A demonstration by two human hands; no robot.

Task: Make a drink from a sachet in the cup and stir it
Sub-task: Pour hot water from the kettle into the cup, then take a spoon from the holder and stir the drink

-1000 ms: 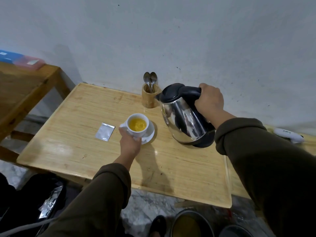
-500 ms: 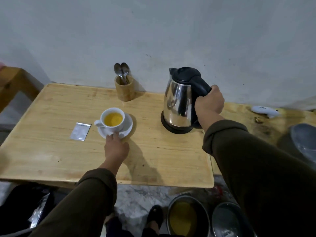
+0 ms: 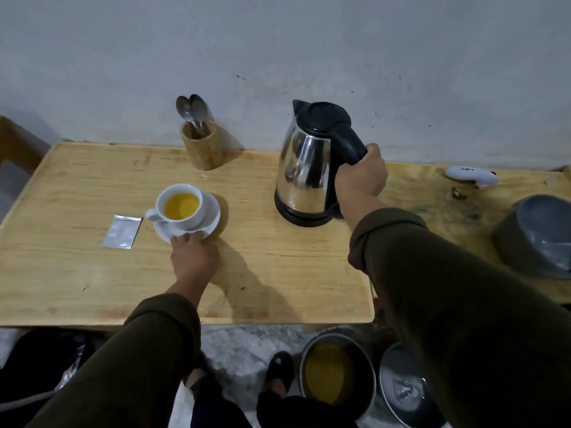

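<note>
Standing upright on the counter (image 3: 92,273) again after its tilt, the kettle (image 3: 304,168) is still clenched in the right hand (image 3: 360,177) grip, the saucer (image 3: 213,217) is steadied by left hand (image 3: 194,257) fingertips, and the filled cup (image 3: 180,206) is left awaiting a stir.

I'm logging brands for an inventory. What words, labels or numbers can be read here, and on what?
White handheld device at the table's right: a dark printed line, upside down and too blurred to read surely.
Silver sachet: no print visible.
Kettle, cup, wooden spoon holder: no text visible.
</note>
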